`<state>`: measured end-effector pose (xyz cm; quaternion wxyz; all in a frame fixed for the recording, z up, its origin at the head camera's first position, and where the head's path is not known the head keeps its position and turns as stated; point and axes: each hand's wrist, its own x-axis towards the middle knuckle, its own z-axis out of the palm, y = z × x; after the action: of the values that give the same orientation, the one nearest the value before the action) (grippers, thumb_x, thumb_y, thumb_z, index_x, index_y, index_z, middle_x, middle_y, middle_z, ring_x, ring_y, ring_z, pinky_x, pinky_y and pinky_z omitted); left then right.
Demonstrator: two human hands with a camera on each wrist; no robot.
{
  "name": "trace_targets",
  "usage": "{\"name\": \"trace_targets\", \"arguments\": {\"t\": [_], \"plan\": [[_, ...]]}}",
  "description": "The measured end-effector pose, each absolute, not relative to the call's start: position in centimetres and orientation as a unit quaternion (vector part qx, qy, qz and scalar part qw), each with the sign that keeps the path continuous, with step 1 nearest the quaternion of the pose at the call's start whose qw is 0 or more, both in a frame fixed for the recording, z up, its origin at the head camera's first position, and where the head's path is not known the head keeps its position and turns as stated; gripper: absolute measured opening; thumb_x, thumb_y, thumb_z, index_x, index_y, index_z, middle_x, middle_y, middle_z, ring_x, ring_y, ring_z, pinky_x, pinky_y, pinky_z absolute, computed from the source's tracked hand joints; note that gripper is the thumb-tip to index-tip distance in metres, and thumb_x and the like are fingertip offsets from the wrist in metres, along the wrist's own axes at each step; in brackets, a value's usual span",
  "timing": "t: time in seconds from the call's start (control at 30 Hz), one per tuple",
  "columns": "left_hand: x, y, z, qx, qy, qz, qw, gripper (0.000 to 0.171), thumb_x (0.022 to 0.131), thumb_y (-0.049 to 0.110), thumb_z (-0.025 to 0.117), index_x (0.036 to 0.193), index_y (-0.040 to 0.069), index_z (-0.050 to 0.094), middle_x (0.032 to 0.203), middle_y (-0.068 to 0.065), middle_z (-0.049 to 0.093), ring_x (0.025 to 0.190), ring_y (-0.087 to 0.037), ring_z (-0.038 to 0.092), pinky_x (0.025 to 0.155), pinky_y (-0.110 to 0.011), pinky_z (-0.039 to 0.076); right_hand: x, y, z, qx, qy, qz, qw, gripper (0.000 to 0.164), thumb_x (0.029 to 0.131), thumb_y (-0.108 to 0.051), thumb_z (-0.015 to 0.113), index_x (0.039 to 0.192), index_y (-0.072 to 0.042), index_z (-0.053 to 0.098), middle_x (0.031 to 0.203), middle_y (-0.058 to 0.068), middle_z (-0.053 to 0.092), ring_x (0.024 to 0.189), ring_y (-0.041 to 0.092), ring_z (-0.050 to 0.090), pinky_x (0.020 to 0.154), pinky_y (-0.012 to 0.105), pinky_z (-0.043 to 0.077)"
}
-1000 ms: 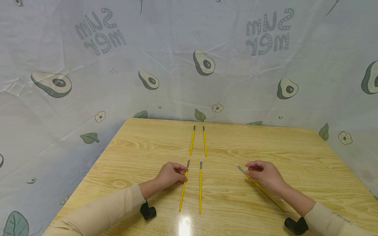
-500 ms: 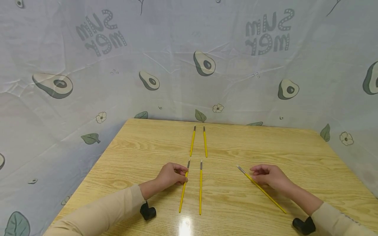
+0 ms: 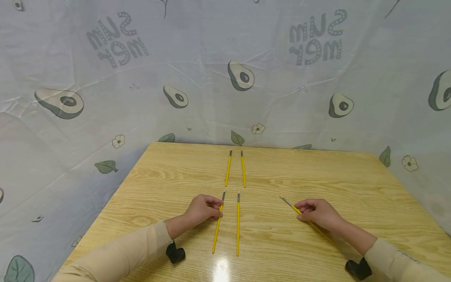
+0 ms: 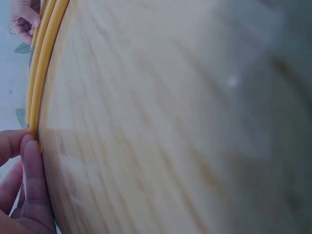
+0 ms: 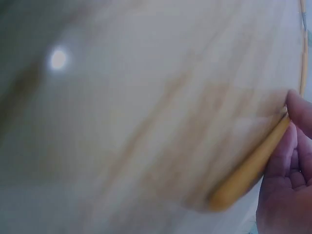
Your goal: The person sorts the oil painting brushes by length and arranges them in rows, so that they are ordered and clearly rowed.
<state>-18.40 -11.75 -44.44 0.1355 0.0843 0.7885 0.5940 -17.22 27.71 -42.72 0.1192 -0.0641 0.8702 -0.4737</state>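
Between thumb and fingers my left hand [image 3: 201, 208] pinches a yellow-handled paintbrush [image 3: 216, 235] near its metal collar. That brush leans slightly, its pale bristles pointing away from me. Just right of it lies a second yellow paintbrush [image 3: 238, 227], almost straight, touched by neither hand. Further right, my right hand [image 3: 321, 213] pinches a slanted paintbrush [image 3: 295, 208], whose tip points to the far left. Its lower handle is partly behind the hand in the head view; in the right wrist view the yellow handle [image 5: 248, 170] end shows large and blurred.
Two more yellow paintbrushes with dark tips, a left one [image 3: 228, 171] and a right one [image 3: 243, 171], lie farther back on the wooden table [image 3: 169, 172]. A pale cloth [image 3: 208, 47] printed with avocados hangs behind the table. A black wrist device sits at each wrist.
The right hand first drew back a little from its paintbrush, then came in again and now pinches it lower along the handle. The left hand has kept its hold.
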Motion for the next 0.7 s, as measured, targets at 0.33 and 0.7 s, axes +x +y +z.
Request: {"name": "trace_targets", "arguments": {"t": [0.33, 0.7], "plan": [[-18.28, -11.77, -44.15, 0.084, 0.793, 0.589, 0.133, 0.029, 0.078, -0.002, 0.077, 0.106, -0.004, 0.071, 0.080, -0.006, 0.062, 0.065, -0.016, 0.065, 0.060, -0.031, 0.058, -17.10, 27.58, -42.89, -0.052, 0.881, -0.458, 0.104, 0.037, 0.082, -0.014, 0.079, 0.114, 0.003, 0.068, 0.096, 0.007, 0.063, 0.086, 0.021, 0.056, 0.065, 0.026, 0.051], [-18.12, -11.86, -44.07, 0.082, 0.793, 0.588, 0.134, 0.030, 0.078, -0.001, 0.077, 0.107, -0.004, 0.071, 0.081, -0.007, 0.062, 0.066, -0.016, 0.065, 0.060, -0.031, 0.058, -17.08, 27.36, -42.77, -0.028, 0.885, -0.454, 0.100, 0.033, 0.083, -0.014, 0.078, 0.111, 0.002, 0.070, 0.093, 0.005, 0.066, 0.085, 0.018, 0.059, 0.067, 0.025, 0.052]]}}
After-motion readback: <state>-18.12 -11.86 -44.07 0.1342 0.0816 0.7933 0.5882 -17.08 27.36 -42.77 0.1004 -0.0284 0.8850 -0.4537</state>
